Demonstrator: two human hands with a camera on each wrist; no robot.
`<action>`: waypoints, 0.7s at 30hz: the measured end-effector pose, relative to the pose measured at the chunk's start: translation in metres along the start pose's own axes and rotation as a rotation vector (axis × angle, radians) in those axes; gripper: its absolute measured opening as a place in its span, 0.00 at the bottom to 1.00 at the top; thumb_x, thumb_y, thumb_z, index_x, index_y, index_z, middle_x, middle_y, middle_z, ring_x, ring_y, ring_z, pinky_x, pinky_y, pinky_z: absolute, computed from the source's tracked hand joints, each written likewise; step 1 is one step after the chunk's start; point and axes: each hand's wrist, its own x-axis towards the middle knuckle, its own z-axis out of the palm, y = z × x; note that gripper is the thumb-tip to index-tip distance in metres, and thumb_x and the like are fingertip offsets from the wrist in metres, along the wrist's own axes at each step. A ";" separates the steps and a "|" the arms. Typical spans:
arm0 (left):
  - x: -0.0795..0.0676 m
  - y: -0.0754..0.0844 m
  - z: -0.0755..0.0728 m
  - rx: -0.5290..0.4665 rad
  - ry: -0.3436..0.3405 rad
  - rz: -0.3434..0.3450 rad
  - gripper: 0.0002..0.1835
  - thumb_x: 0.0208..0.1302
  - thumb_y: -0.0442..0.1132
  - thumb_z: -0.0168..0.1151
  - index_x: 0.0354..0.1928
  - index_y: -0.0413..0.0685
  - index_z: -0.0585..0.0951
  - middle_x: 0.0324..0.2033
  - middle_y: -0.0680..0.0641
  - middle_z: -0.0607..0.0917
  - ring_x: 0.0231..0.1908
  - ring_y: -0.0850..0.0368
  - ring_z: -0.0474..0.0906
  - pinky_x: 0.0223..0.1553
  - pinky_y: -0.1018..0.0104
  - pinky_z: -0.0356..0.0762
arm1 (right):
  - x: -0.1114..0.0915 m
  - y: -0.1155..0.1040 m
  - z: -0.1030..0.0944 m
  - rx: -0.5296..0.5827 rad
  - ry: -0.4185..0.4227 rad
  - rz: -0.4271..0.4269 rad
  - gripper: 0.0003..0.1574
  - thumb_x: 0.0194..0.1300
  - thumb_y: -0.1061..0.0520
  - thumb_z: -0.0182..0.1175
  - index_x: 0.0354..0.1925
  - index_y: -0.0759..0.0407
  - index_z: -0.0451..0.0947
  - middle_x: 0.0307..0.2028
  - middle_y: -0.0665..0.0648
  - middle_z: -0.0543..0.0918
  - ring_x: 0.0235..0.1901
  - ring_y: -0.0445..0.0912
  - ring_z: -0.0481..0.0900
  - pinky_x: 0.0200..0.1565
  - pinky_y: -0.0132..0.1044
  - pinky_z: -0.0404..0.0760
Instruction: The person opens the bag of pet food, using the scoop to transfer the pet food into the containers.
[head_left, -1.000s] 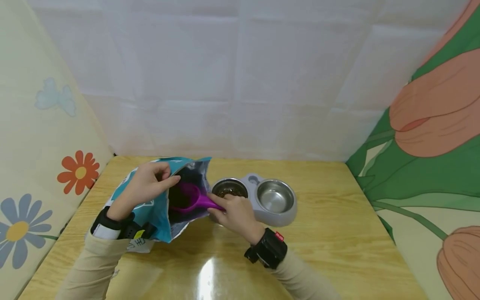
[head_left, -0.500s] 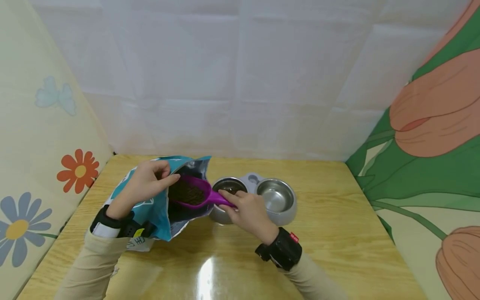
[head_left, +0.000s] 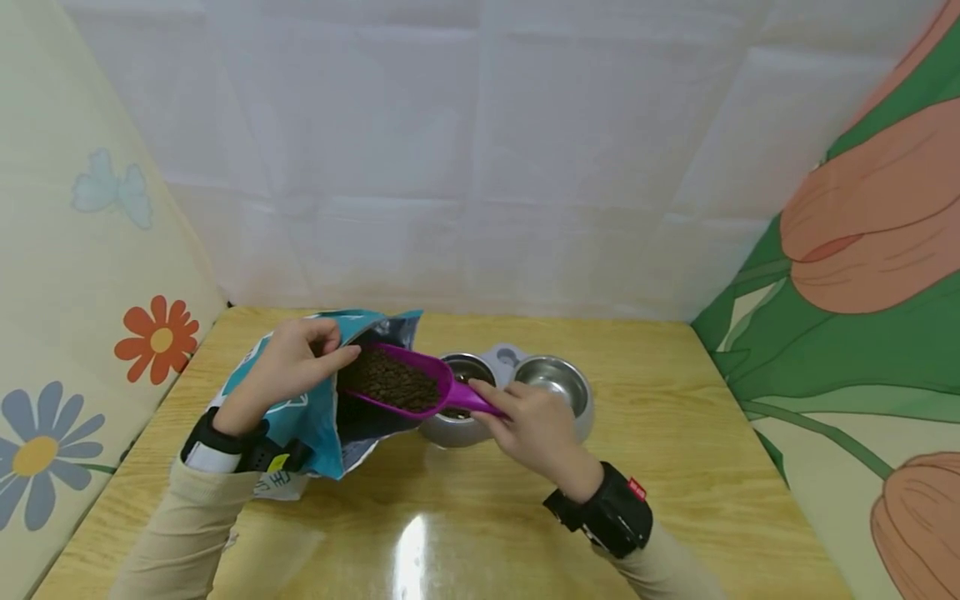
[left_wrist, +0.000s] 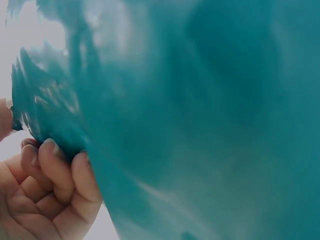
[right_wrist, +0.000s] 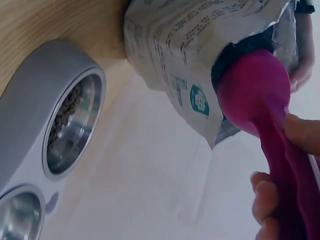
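Note:
My left hand point(head_left: 296, 367) pinches the upper edge of a blue pet food bag point(head_left: 318, 433), whose mouth gapes to the right. In the left wrist view its curled fingers point(left_wrist: 62, 167) press against the shiny blue side. My right hand point(head_left: 536, 421) grips the handle of a purple scoop point(head_left: 442, 383) heaped with brown kibble point(head_left: 393, 379). The scoop's tip is still inside the bag's mouth, and its rear overlaps the left bowl in the head view. From the right wrist, the scoop's rounded back point(right_wrist: 255, 87) shows at the bag's printed side point(right_wrist: 175, 55).
A grey double feeder point(head_left: 457, 432) stands on the wooden table point(head_left: 480, 517) right of the bag. Kibble point(right_wrist: 65, 112) lies in its left steel bowl point(right_wrist: 85, 130); bare metal shows in the right bowl point(head_left: 555, 375). A white cloth point(head_left: 450, 167) hangs behind the table.
My right hand has drawn the scoop rightward and partly out of the bag, bringing its load of kibble into sight. The left hand and the bag have stayed nearly still.

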 end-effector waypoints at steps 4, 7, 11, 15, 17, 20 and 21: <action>0.001 0.000 0.000 -0.001 0.000 0.000 0.20 0.54 0.29 0.62 0.14 0.47 0.62 0.11 0.56 0.58 0.11 0.64 0.54 0.14 0.70 0.52 | -0.008 0.008 -0.013 -0.014 0.013 0.036 0.34 0.67 0.37 0.39 0.41 0.57 0.83 0.15 0.50 0.72 0.12 0.36 0.57 0.15 0.27 0.55; 0.002 0.000 0.001 0.005 0.003 0.006 0.20 0.53 0.29 0.62 0.14 0.47 0.62 0.11 0.57 0.58 0.11 0.64 0.55 0.14 0.69 0.52 | -0.016 0.015 -0.024 -0.019 0.010 0.071 0.32 0.67 0.36 0.41 0.41 0.56 0.83 0.18 0.51 0.75 0.12 0.36 0.60 0.15 0.27 0.58; 0.003 0.000 0.001 0.013 0.006 0.013 0.20 0.53 0.30 0.63 0.14 0.48 0.62 0.11 0.56 0.58 0.11 0.64 0.55 0.14 0.69 0.52 | -0.028 0.024 -0.036 -0.047 0.001 0.115 0.34 0.66 0.35 0.41 0.41 0.57 0.83 0.18 0.52 0.76 0.12 0.36 0.60 0.13 0.27 0.57; 0.002 -0.001 0.000 0.013 0.007 0.006 0.20 0.53 0.30 0.63 0.14 0.48 0.62 0.11 0.56 0.58 0.11 0.64 0.55 0.14 0.69 0.52 | -0.037 0.033 -0.043 -0.053 -0.009 0.150 0.36 0.66 0.34 0.40 0.40 0.59 0.83 0.16 0.51 0.74 0.11 0.34 0.57 0.13 0.26 0.55; 0.002 -0.001 0.000 0.011 0.007 0.004 0.20 0.53 0.30 0.63 0.14 0.47 0.62 0.11 0.56 0.58 0.11 0.63 0.55 0.13 0.69 0.52 | -0.041 0.037 -0.046 -0.046 -0.022 0.169 0.37 0.65 0.34 0.40 0.40 0.60 0.83 0.15 0.51 0.73 0.12 0.34 0.57 0.14 0.26 0.55; 0.002 -0.001 0.000 0.005 0.005 0.002 0.20 0.53 0.30 0.63 0.14 0.47 0.63 0.11 0.56 0.58 0.11 0.63 0.55 0.13 0.69 0.52 | -0.049 0.042 -0.050 -0.037 -0.042 0.205 0.37 0.64 0.34 0.41 0.41 0.60 0.82 0.16 0.52 0.75 0.12 0.33 0.57 0.14 0.25 0.55; 0.001 0.000 0.000 0.002 0.004 0.000 0.20 0.53 0.29 0.63 0.14 0.47 0.63 0.11 0.56 0.58 0.11 0.63 0.55 0.13 0.69 0.52 | -0.051 0.044 -0.052 -0.039 -0.049 0.216 0.38 0.64 0.33 0.41 0.42 0.61 0.82 0.16 0.52 0.75 0.12 0.33 0.57 0.14 0.25 0.55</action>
